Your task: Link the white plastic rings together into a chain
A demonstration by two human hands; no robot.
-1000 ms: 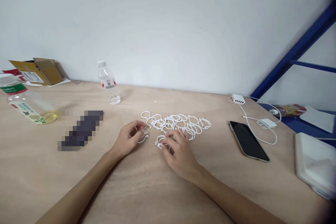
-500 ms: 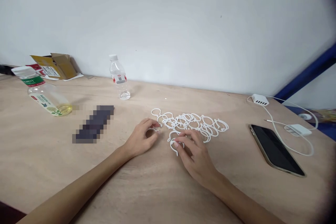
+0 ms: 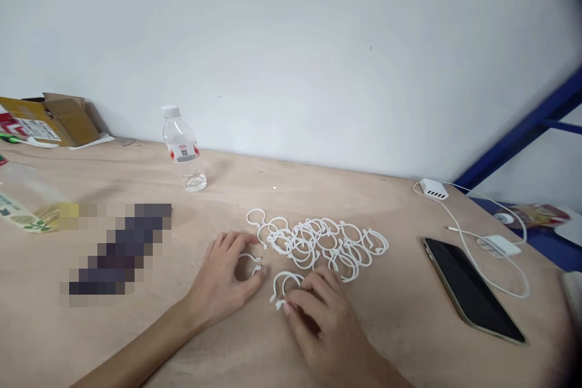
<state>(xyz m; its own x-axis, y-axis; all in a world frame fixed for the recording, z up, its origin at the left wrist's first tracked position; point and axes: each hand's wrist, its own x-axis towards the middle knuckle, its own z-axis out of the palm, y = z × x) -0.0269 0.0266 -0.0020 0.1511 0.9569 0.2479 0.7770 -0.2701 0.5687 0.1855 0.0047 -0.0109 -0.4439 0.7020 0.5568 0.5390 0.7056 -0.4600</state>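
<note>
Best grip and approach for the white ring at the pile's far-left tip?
Probably pinch the far arc of the white ring, coming from above on the far side: that arc looks free, while its near end crowds a neighbouring ring and the left hand sits on the near side.

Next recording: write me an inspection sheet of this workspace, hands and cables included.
Surface: wooden table, pushed against the wall.
Job's things: overlapping pile of white rings, with others nearer the hands.
Clutter: water bottle, partly cropped bottle, cardboard box, phone; pixelated dark patch, unidentifiable.
Hands: left hand curved about a ring, contact unclear; right hand appears to pinch another ring's end.
Cables: white cable looping behind and right of the phone, near the charger.
Surroundings: blue frame, right.
</note>
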